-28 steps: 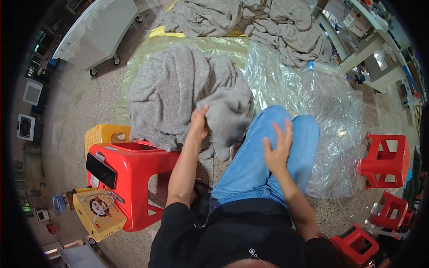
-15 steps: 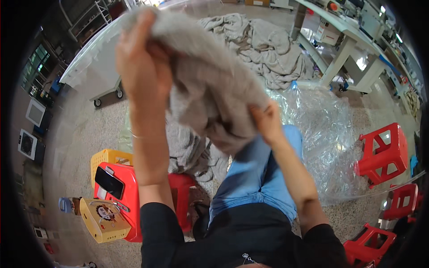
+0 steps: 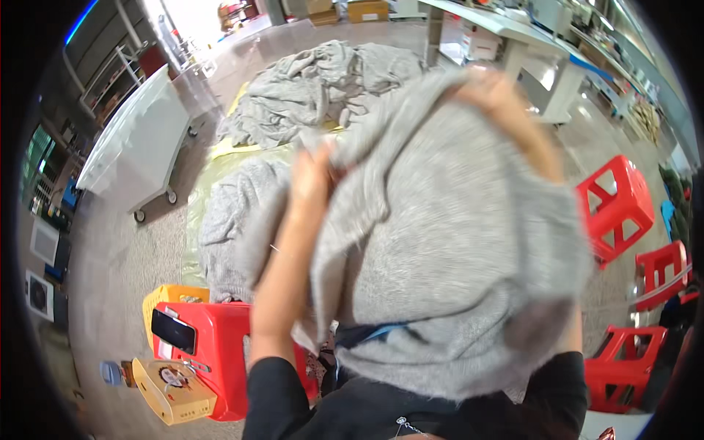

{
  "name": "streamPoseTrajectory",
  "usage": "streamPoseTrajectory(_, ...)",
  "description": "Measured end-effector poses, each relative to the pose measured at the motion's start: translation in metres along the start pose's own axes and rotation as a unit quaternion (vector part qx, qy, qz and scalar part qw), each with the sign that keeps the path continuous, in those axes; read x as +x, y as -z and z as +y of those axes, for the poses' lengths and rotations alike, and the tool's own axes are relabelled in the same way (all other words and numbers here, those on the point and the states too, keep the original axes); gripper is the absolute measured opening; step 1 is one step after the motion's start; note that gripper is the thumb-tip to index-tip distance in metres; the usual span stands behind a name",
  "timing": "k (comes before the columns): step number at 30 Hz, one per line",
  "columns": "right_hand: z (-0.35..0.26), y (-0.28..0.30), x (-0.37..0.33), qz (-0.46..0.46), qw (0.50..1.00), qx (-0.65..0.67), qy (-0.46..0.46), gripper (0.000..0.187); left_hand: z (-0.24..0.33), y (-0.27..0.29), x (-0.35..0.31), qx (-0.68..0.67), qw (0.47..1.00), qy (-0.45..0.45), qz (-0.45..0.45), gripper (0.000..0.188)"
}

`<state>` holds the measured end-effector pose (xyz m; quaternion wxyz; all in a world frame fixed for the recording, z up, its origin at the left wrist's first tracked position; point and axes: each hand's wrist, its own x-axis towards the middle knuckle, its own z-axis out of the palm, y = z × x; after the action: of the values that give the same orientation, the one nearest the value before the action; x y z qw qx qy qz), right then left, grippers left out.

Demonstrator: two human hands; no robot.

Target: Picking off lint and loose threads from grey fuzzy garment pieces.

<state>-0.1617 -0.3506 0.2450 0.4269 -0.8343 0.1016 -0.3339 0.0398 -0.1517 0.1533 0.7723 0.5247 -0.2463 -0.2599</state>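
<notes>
A soft grey knit garment (image 3: 440, 220) hangs spread out between my hands and covers most of my lap. My left hand (image 3: 312, 176) is closed around the garment's upper edge on the left. Farther up and to the right, my right hand (image 3: 495, 92) grips another part of that edge, smeared by motion. The lower folds droop toward my black shirt, and the cloth hides part of my right forearm. Beside my left forearm lies a heap of similar grey knit cloth (image 3: 235, 209); a larger grey knit pile (image 3: 293, 95) spreads beyond it.
To my left a red stool (image 3: 227, 337) carries a phone (image 3: 174, 331) and a yellow box (image 3: 172, 392), with a yellow basket (image 3: 172, 295) behind. A white wheeled bin (image 3: 139, 139) stands at far left. Red stools (image 3: 620, 209) line the right; a white table (image 3: 484, 18) is at the back.
The garment has gone from a bunched strip to a broad spread over my lap. My left hand has come down and rightward, while my right hand has risen. The view has shifted too.
</notes>
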Motion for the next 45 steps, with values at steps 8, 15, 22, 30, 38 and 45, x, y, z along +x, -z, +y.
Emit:
streamPoseTrajectory(8,0.241,-0.119,-0.205,0.229,0.954,-0.088,-0.173,0.037,-0.158,0.012,-0.129,0.526,0.782,-0.288,-0.170,0.053)
streamPoseTrajectory(15,0.182,-0.134,-0.295,0.289,0.910,0.069,-0.288,0.041,-0.173,0.037,-0.123,0.639,0.681,-0.335,-0.129,0.038)
streamPoseTrajectory(22,0.128,-0.119,-0.269,0.155,0.925,-0.257,-0.232,0.044,-0.168,0.025,-0.111,0.585,0.740,-0.273,-0.189,0.034)
streamPoseTrajectory(30,0.083,-0.111,-0.222,0.187,0.956,-0.206,-0.095,0.030,-0.121,0.027,-0.115,0.159,0.979,0.111,-0.065,0.017)
streamPoseTrajectory(38,-0.013,-0.139,-0.212,-0.397,0.918,0.009,-0.005,0.034,-0.114,-0.025,-0.083,0.294,0.904,-0.016,-0.311,0.024)
streamPoseTrajectory(45,-0.019,-0.144,-0.209,-0.326,0.944,-0.004,-0.056,0.019,-0.224,-0.198,-0.021,0.457,0.583,-0.173,-0.648,0.026)
